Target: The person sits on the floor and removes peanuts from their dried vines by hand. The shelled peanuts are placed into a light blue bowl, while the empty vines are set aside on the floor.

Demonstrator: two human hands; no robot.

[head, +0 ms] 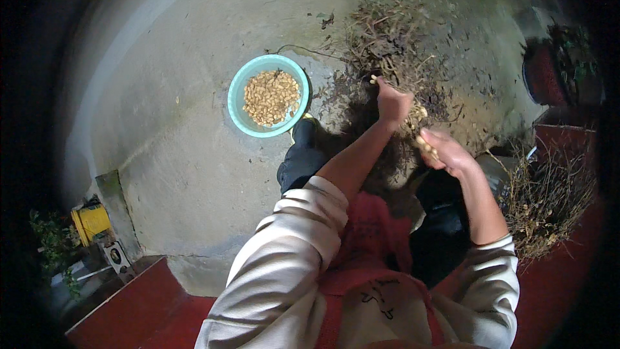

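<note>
My left hand (395,104) grips a bunch of dried peanut plants, with pods and roots trailing below the fist. Close beneath it, to the right, my right hand (446,150) has its fingers curled around a cluster of pale peanut pods (427,149). Whether those pods are still attached to the roots cannot be made out. Beyond my hands a heap of dried peanut plants (387,34) lies on the concrete floor. To the left stands a turquoise plastic basin (234,102), partly filled with loose peanuts (271,97).
A pile of dry stalks (542,198) lies at the right, beside red flooring (557,271). Behind it stands a potted plant (547,72). At the lower left are a yellow container (92,223) and greenery. My shoe touches or nearly touches the basin.
</note>
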